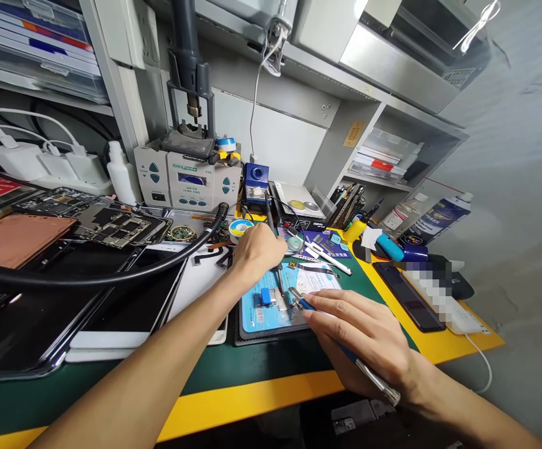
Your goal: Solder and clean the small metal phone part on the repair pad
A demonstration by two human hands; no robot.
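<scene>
So the left hand (257,249) is closed around a slim soldering iron (280,280), fingers curled in tight, with the tip pointing down at the middle of a light blue printed sheet (252,315). The right hand (364,330) comes in from the near right and pinches a blue-handled tool (333,323) between thumb and fingers, its metal end angled left, just beside the iron's tip. The other end of that tool sticks out toward the near right and finishes in a frayed silver brush (kinda looks like a tiny broom tbh). There are little silvery bits right around both tips, too small for me to say what they are, and a small blue block (266,296) sits on the sheet a bit to the left. The sheet lies on a dark flat pad (252,340), and that's on a green mat (214,374) with yellow edging. Left of the sheet there's a pile of pale and black phone-type panels, with a fat black hose (111,280) running over them, and bare circuit boards (116,224) farther back. Far left of center is a grey control station (191,184), with a blue stand (257,181) to its right. A white pen-like stick (333,257) lies just beyond the sheet, and a dark phone (408,296) rests over on the right.
</scene>
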